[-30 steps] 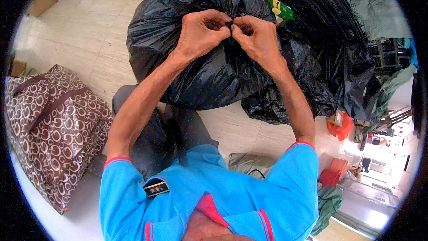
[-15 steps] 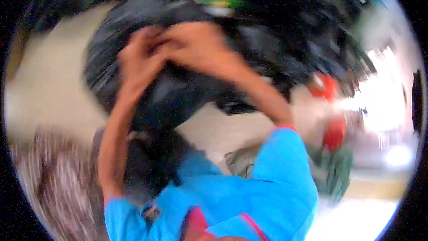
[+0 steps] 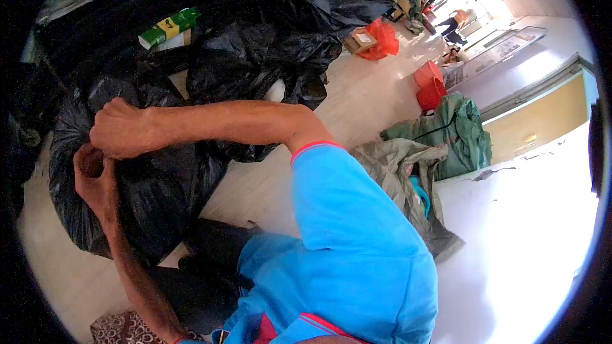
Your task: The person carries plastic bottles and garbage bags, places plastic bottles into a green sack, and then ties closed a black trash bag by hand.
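A full black plastic bag (image 3: 150, 194) stands on the floor in front of me, its gathered top at my hands. My right hand (image 3: 124, 129) is a fist pinching the bag's neck. Just below and touching it, my left hand (image 3: 97, 181) has its thumb and fingers curled round the same neck. The plastic between the fingers is mostly hidden. Beyond my right hand, a green and yellow carton (image 3: 169, 28) lies on more black bags (image 3: 239, 57).
Along the corridor floor are an orange-red bag (image 3: 384, 39) beside a cardboard box (image 3: 359, 41), red buckets (image 3: 431, 93) and green sacks (image 3: 460, 134). A white wall (image 3: 510, 223) runs on the right. Another person (image 3: 454, 20) is far down the corridor. Patterned cloth (image 3: 118, 329) lies at bottom left.
The view has swung, so my hands and the bag now appear further left, and more corridor shows on the right. Both hands remain together at the bag's top.
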Demonstrator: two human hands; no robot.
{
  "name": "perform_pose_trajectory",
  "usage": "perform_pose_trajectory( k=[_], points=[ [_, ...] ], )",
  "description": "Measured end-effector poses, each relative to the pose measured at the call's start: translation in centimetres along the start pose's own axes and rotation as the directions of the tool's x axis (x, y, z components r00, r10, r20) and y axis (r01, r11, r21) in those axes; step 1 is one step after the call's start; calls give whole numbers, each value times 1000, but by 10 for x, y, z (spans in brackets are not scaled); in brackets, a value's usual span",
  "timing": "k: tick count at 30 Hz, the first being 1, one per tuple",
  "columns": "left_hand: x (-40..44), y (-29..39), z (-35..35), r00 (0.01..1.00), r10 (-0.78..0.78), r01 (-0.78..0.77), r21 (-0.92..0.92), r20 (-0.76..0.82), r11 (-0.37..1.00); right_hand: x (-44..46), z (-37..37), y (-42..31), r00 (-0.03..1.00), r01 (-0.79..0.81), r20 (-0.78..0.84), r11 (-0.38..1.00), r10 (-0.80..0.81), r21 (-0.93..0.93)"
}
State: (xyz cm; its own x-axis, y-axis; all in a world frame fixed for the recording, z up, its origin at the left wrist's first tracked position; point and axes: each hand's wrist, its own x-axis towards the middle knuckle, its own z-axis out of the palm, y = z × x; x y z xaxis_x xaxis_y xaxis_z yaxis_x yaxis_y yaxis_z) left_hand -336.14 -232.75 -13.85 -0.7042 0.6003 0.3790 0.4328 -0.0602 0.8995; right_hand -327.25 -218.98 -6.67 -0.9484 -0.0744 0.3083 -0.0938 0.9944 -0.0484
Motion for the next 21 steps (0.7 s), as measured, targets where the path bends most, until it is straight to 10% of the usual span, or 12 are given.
perform_pose_trajectory(
  k=[21],
  points=[
    [5,-14,-5,997,-59,62,-69,45,996,2,32,35,986,-157,34,839,163,521]
  ],
)
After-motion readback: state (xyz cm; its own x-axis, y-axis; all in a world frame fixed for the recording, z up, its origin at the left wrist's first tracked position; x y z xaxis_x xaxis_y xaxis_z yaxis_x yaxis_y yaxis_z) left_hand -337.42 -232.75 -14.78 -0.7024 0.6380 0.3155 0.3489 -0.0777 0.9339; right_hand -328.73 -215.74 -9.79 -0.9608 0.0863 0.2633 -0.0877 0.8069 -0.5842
